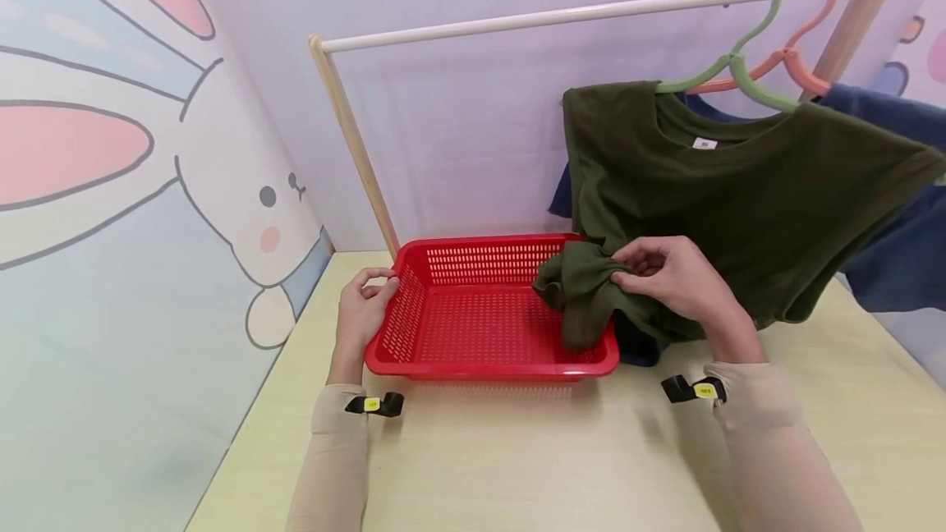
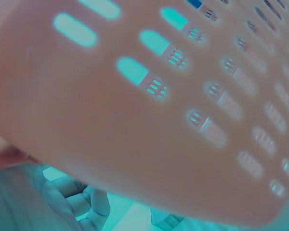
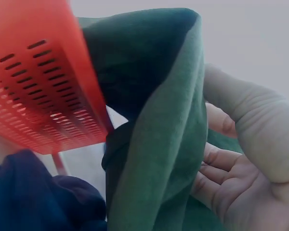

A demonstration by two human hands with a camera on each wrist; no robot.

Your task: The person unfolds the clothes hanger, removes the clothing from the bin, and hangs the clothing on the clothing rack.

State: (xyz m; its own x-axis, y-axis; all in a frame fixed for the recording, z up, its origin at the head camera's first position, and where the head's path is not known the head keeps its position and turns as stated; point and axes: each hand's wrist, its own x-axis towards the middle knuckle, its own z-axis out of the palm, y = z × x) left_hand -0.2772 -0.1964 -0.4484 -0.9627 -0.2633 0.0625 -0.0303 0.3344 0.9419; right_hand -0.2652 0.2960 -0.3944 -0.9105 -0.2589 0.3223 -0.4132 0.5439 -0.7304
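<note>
A red plastic basket (image 1: 488,369) with slotted walls stands on the table. At its left end my left hand (image 1: 362,314) pinches the rim between thumb and fingers; the basket wall (image 2: 111,130) fills most of the left wrist view. My right hand (image 1: 676,273) pinches a gathered fold of dark green cloth (image 1: 584,286), which drapes over the basket's right end and partly inside it. A dark green T-shirt (image 1: 709,195) hangs just behind, on a green hanger (image 1: 739,72). Whether the gathered cloth is part of that shirt I cannot tell.
A white rail (image 1: 554,19) on wooden posts (image 1: 355,142) spans the back. On an orange hanger (image 1: 801,64), a navy garment (image 1: 897,245) hangs behind the green shirt. Dark cloth (image 1: 636,341) lies by the basket's right end. A rabbit-patterned wall (image 1: 148,335) borders the left.
</note>
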